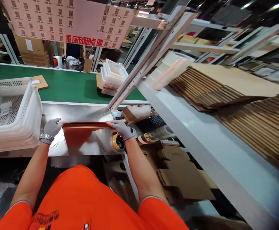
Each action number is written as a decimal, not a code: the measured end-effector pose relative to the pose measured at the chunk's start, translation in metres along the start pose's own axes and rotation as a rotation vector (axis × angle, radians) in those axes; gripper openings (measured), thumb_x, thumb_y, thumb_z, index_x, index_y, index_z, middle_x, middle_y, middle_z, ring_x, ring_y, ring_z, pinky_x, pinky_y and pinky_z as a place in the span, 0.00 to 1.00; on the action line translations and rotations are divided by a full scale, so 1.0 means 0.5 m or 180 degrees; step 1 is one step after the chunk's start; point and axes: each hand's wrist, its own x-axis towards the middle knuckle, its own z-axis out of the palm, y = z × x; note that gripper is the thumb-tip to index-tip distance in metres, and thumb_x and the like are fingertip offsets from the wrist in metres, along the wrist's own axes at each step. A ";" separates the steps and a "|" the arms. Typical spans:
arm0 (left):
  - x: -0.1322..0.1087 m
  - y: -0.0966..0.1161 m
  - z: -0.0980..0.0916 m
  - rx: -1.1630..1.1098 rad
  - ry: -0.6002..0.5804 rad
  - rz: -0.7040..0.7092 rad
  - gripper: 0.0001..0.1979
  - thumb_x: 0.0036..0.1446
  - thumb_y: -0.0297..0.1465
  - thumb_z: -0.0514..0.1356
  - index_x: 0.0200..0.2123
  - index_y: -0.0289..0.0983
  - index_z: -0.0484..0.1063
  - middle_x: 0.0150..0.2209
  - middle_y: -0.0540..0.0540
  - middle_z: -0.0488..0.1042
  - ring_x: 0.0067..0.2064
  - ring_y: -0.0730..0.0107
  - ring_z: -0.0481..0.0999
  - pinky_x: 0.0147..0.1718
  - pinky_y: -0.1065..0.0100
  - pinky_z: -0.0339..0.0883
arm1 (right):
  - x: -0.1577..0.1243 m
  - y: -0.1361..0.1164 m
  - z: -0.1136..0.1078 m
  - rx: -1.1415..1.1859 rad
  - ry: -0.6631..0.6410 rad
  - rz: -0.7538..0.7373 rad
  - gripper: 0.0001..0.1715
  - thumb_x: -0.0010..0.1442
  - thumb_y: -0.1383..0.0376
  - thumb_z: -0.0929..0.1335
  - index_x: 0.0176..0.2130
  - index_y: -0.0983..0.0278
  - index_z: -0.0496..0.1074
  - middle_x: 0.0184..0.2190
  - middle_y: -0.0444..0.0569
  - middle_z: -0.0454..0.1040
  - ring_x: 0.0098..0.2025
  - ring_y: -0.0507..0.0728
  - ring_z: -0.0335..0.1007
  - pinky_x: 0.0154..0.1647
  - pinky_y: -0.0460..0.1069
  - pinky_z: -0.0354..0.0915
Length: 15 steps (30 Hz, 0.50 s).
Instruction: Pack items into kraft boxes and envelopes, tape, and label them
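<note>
A thin brown cardboard piece (pixel 82 125) is held level over the metal worktop (pixel 77 111), its long edge toward me. In a grey glove, my left hand (pixel 52 127) grips its left end, with a metal watch band at the wrist. The other end is pinched by my right hand (pixel 122 128), also gloved. Just below my right hand, a yellow and black tape dispenser (pixel 118 141) sits on the worktop. What lies under the cardboard is partly hidden.
Stacked white baskets (pixel 8 127) stand at the left. A green conveyor belt (pixel 69 86) runs behind, carrying more white trays (pixel 114 75). A slanting metal post (pixel 139 68) and a shelf (pixel 202 137) of flat cardboard (pixel 226 83) rise at the right. Another person's hands (pixel 84 55) show beyond.
</note>
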 end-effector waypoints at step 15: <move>0.066 -0.029 0.020 -0.0967 -0.0320 0.0539 0.14 0.59 0.41 0.67 0.36 0.42 0.92 0.41 0.43 0.92 0.45 0.54 0.87 0.45 0.63 0.77 | 0.071 -0.043 -0.008 -0.0345 -0.0029 -0.0253 0.39 0.45 0.30 0.81 0.27 0.62 0.84 0.26 0.46 0.78 0.31 0.55 0.66 0.32 0.50 0.64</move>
